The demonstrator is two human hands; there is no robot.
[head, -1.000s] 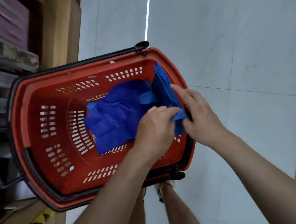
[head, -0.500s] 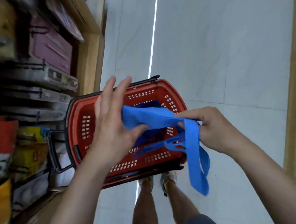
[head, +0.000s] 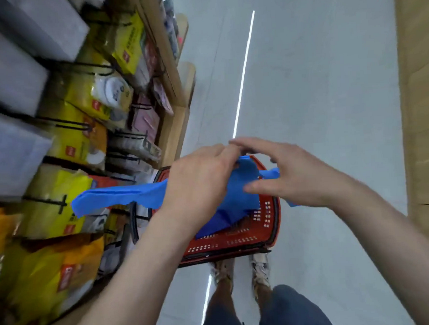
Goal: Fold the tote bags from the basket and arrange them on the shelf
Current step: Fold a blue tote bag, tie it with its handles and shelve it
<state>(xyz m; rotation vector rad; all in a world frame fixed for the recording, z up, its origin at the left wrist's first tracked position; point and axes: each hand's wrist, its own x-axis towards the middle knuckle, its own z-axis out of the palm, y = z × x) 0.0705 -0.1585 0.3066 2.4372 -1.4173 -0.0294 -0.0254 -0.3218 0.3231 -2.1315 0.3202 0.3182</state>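
Note:
A blue tote bag is held up above the red shopping basket, and its flattened part reaches left toward the shelf. My left hand grips the bag around its middle. My right hand lies against the bag's right end with its fingers spread and mostly straight; a blue strap shows under it. More dark blue fabric lies in the basket below my hands. The picture is blurred by motion.
The wooden shelf unit on the left is packed with yellow and orange packets and grey boxes on black hooks. A wooden fixture borders the right. The basket stands on the pale floor, just ahead of my feet.
Both hands have lifted the bag out of the basket and higher. My left hand went from flat against it to gripping it. The bag now stretches left toward the shelf, and my view has swung that way.

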